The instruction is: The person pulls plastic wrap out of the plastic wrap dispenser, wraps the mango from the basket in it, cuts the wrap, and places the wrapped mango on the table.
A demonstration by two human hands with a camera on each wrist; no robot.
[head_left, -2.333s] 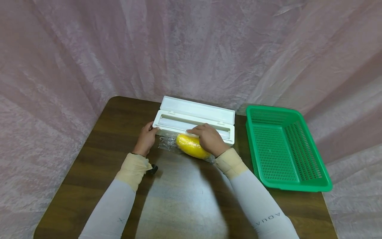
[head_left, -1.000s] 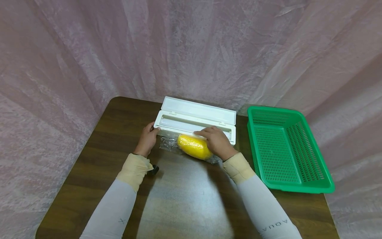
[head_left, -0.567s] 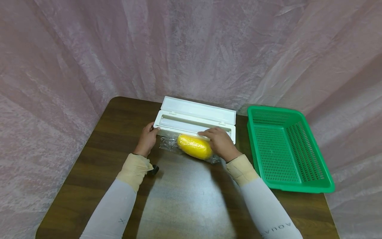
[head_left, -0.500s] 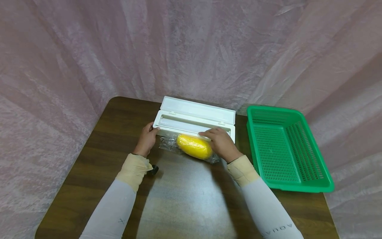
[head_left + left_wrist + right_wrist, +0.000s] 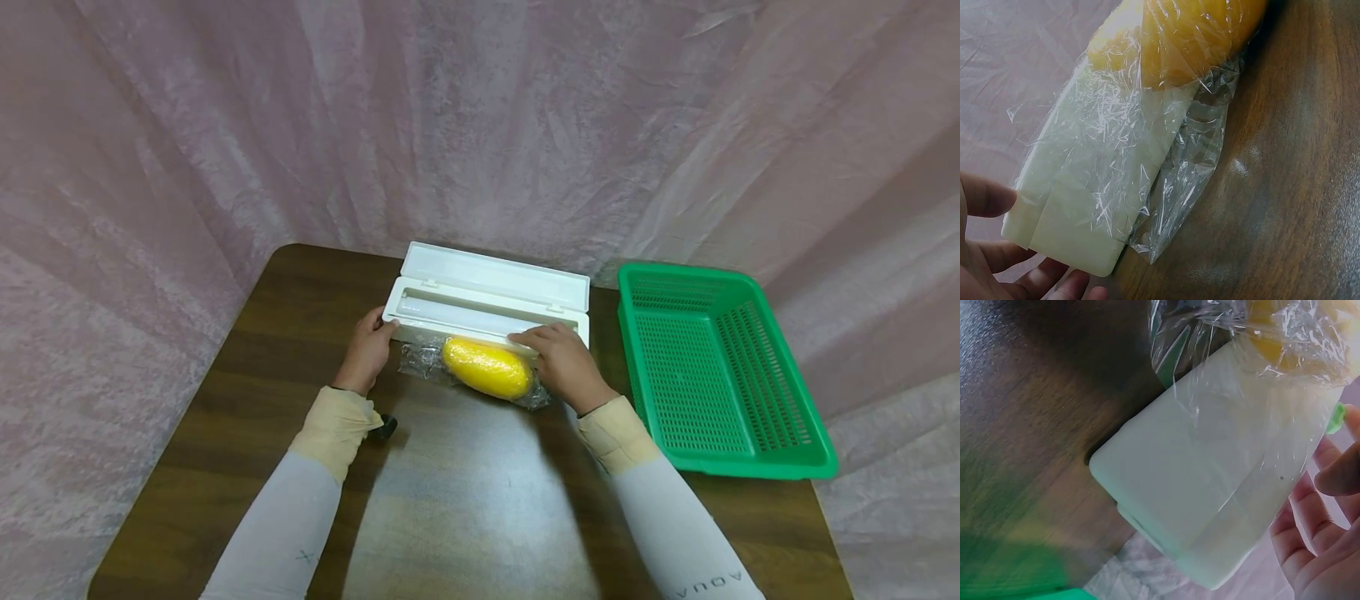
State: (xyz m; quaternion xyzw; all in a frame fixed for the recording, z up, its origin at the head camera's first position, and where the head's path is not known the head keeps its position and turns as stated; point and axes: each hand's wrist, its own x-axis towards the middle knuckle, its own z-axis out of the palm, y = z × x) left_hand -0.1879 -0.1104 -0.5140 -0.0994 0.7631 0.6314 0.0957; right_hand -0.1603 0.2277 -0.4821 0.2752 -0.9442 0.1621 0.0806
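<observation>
A white cling film dispenser [image 5: 486, 330] lies on the table with its lid [image 5: 495, 275] raised at the back and a film roll [image 5: 457, 315] inside. My left hand [image 5: 366, 350] grips its left end, thumb above and fingers beneath. Against the front lies an oblong yellow fruit [image 5: 486, 368] wrapped in clear film [image 5: 1179, 181], its exact kind unclear. My right hand [image 5: 564, 360] is at the dispenser's front edge, right of the fruit. In the right wrist view its fingers hold a small green slide cutter [image 5: 1336, 419], partly cut off by the frame's edge.
A green perforated basket [image 5: 787, 333] stands on the right of the brown wooden table [image 5: 247, 400]. A small black object [image 5: 386, 427] shows beside the left wrist. A pink curtain [image 5: 480, 125] hangs behind the table.
My right hand has slid rightward along the dispenser's front edge, uncovering more of the wrapped fruit. The left hand keeps its place on the dispenser's left end.
</observation>
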